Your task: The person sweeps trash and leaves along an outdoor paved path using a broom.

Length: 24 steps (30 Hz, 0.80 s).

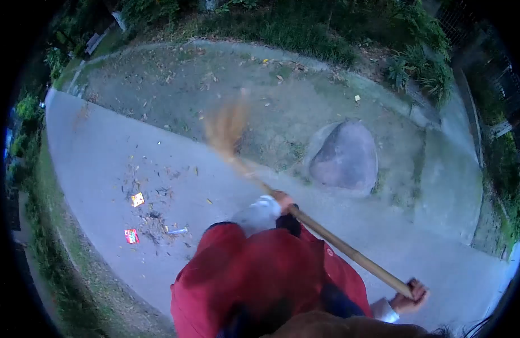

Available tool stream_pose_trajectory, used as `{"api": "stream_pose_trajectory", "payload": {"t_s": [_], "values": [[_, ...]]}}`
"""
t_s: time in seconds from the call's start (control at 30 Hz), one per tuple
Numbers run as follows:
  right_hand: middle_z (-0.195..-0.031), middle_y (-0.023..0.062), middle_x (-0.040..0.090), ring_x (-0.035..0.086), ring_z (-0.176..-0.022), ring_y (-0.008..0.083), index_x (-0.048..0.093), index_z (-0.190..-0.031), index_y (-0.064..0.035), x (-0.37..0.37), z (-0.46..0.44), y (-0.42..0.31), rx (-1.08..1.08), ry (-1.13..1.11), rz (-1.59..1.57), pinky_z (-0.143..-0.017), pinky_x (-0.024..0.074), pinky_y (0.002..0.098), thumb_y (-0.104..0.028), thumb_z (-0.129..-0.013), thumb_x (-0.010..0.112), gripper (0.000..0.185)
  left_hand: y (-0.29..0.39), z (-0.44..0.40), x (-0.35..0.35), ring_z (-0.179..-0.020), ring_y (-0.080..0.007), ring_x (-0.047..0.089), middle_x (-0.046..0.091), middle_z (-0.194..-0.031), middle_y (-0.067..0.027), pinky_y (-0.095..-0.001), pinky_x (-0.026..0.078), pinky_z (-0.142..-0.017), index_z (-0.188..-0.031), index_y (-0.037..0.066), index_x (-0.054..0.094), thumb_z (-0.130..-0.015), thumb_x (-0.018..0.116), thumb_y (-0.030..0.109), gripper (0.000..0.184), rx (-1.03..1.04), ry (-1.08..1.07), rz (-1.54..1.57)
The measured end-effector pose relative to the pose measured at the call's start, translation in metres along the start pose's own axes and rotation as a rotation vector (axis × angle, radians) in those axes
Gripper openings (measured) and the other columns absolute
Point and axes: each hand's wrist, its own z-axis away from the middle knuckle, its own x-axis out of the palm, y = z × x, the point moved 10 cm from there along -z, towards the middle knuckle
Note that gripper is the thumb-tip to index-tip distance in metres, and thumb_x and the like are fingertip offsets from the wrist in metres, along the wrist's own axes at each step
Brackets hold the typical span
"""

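A long broom (350,250) with a bamboo-like handle runs diagonally across the view. Its brown bristle head (226,127) is smeared by motion over the border between pavement and bare soil. My left hand (282,203) is wrapped round the middle of the handle in front of my chest. Lower right, my right hand (411,297) grips the handle close to its top end. On the pavement to the left lie a red packet (132,236), an orange-and-white packet (137,199) and a pale bluish strip (178,231), among dark leaf debris (153,222).
A large smooth rock (347,158) sits right of the bristles at the pavement's edge. Beyond it, dry leaves and a small pale scrap (357,98) lie on the soil. A curved kerb (260,52) borders grass and shrubs. Grey pavement (96,146) stretches along the left.
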Motion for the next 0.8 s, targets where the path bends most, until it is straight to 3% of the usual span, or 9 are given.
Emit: {"api": "stream_pose_trajectory", "payload": {"t_s": [0.13, 0.3, 0.37, 0.43, 0.47, 0.5, 0.6, 0.67, 0.8], "values": [[-0.057, -0.0038, 0.035, 0.040, -0.060, 0.0123, 0.043, -0.084, -0.0131, 0.077, -0.004, 0.139, 0.377, -0.370, -0.199, -0.069, 0.0379, 0.0338, -0.022, -0.086, 0.052, 0.013, -0.132, 0.037, -0.040, -0.080, -0.0290, 0.061, 0.063, -0.078, -0.0081, -0.0428, 0.046, -0.073, -0.074, 0.016, 0.064, -0.060, 0.065, 0.020, 0.014, -0.234, -0.292, -0.130], [-0.058, -0.0021, 0.038, 0.043, -0.064, 0.0138, 0.046, -0.078, -0.0120, 0.060, -0.027, 0.154, 0.411, -0.253, -0.274, -0.075, 0.0380, 0.0344, -0.021, -0.085, 0.051, 0.012, -0.106, 0.028, -0.137, -0.077, -0.0270, 0.060, 0.061, -0.072, -0.0064, -0.0423, 0.045, -0.075, -0.073, 0.019, 0.063, -0.057, 0.063, 0.023, 0.016, -0.117, -0.042, -0.240], [-0.053, -0.0015, 0.033, 0.040, -0.055, 0.0129, 0.037, -0.062, -0.0130, 0.020, -0.034, 0.115, 0.155, 0.238, 0.002, -0.064, 0.0376, 0.0305, -0.020, -0.085, 0.051, 0.028, -0.112, -0.023, -0.114, -0.075, -0.0270, 0.059, 0.058, -0.068, -0.0058, -0.0441, 0.043, -0.076, -0.066, 0.017, 0.060, -0.053, 0.066, 0.020, 0.014, -0.057, 0.314, -0.241], [-0.057, 0.0037, 0.045, 0.051, -0.064, 0.0202, 0.038, -0.060, -0.0107, 0.053, -0.034, 0.070, 0.175, -0.334, -0.375, -0.071, 0.0423, 0.0348, -0.020, -0.084, 0.048, 0.028, -0.052, -0.076, -0.164, -0.077, -0.0261, 0.058, 0.058, -0.068, -0.0057, -0.0441, 0.041, -0.081, -0.064, 0.016, 0.059, -0.052, 0.069, 0.021, 0.017, 0.153, 0.095, -0.113], [-0.059, 0.0066, 0.048, 0.053, -0.067, 0.0221, 0.041, -0.061, -0.0087, -0.025, -0.030, 0.027, -0.042, 0.027, 0.142, -0.075, 0.0433, 0.0359, -0.021, -0.085, 0.046, 0.028, -0.019, -0.087, -0.207, -0.077, -0.0258, 0.058, 0.057, -0.068, -0.0055, -0.0449, 0.041, -0.080, -0.063, 0.015, 0.058, -0.052, 0.069, 0.020, 0.016, 0.281, 0.268, -0.096], [-0.057, 0.0029, 0.045, 0.049, -0.062, 0.0185, 0.041, -0.064, -0.0104, -0.018, -0.004, -0.003, -0.167, -0.024, 0.009, -0.071, 0.0421, 0.0339, -0.021, -0.084, 0.047, 0.024, -0.010, -0.114, -0.201, -0.083, -0.0260, 0.058, 0.059, -0.068, -0.0060, -0.0419, 0.043, -0.083, -0.064, 0.015, 0.061, -0.053, 0.067, 0.020, 0.013, 0.394, 0.404, 0.014], [-0.058, 0.0036, 0.046, 0.050, -0.063, 0.0189, 0.042, -0.063, -0.0099, 0.108, 0.064, -0.049, -0.465, -0.078, 0.075, -0.072, 0.0423, 0.0344, -0.022, -0.084, 0.047, 0.025, 0.041, -0.168, -0.213, -0.080, -0.0261, 0.057, 0.057, -0.071, -0.0036, -0.0412, 0.043, -0.082, -0.068, 0.015, 0.058, -0.060, 0.065, 0.021, 0.012, 0.669, 0.216, -0.008], [-0.058, 0.0041, 0.046, 0.050, -0.063, 0.0191, 0.042, -0.063, -0.0096, 0.172, 0.095, -0.042, -0.563, -0.074, 0.151, -0.072, 0.0424, 0.0346, -0.023, -0.085, 0.047, 0.025, 0.037, -0.168, -0.253, -0.080, -0.0246, 0.056, 0.054, -0.073, -0.0027, -0.0391, 0.043, -0.081, -0.073, 0.015, 0.054, -0.062, 0.064, 0.019, 0.015, 0.874, 0.550, 0.230], [-0.059, 0.0050, 0.048, 0.051, -0.064, 0.0197, 0.043, -0.063, -0.0089, 0.273, 0.115, 0.003, -0.629, -0.065, 0.241, -0.073, 0.0426, 0.0352, -0.024, -0.085, 0.046, 0.027, -0.017, -0.193, -0.239, -0.084, -0.0226, 0.053, 0.052, -0.078, -0.0021, -0.0377, 0.043, -0.081, -0.075, 0.016, 0.052, -0.063, 0.064, 0.016, 0.016, 0.823, 0.422, 0.299]]}}
